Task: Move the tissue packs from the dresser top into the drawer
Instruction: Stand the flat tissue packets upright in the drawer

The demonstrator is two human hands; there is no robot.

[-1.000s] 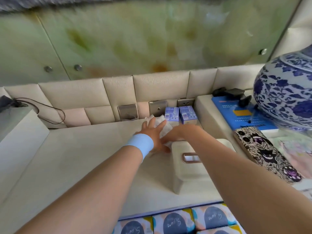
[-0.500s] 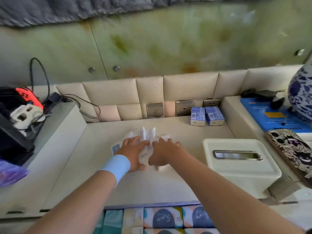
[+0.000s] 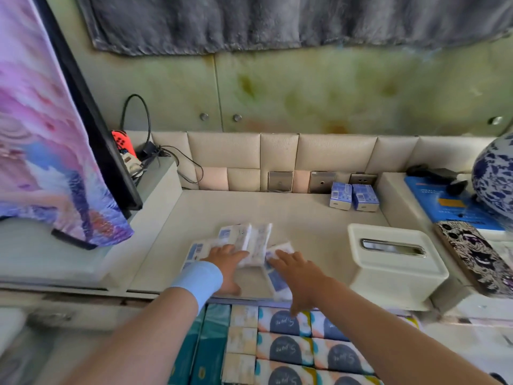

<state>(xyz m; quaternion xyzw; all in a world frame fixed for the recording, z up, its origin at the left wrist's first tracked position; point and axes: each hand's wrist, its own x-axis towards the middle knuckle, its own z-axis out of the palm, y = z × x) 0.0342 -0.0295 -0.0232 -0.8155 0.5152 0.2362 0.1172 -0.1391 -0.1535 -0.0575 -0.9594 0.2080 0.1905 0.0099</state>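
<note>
**Both hands flat on the tissue packs at the dresser's front edge**

We have both hands down on a loose cluster of small white-and-blue tissue packs [image 3: 251,240] lying on the cream dresser top [image 3: 291,215], close to its front edge. Our left hand [image 3: 226,266], with a pale blue wristband [image 3: 198,280] just behind it, lies spread and palm down over the left side of the cluster, fingers pointing away from us across the packs; it presses rather than grips. Our right hand [image 3: 298,276] is likewise open and flat, covering the packs on the right, one of which reaches nearly to the dresser's edge. Motion blur softens the wrappers, so we cannot say exactly how many packs are in the pile; it looks like four or five.

Directly below the edge, the drawer [image 3: 244,343] stands open and is already lined with rows of wrapped packs: teal ones on the left, pale ones in the middle, and colourful ones with dark ovals on the right.

On the dresser top to the right sits a white tissue box [image 3: 394,266] with a metal-rimmed slot, well apart from the hands. Two small blue boxes [image 3: 354,196] stand upright at the padded back wall, just beside the wall sockets. A blue-and-white vase [image 3: 494,176] shows at the far right.
</note>
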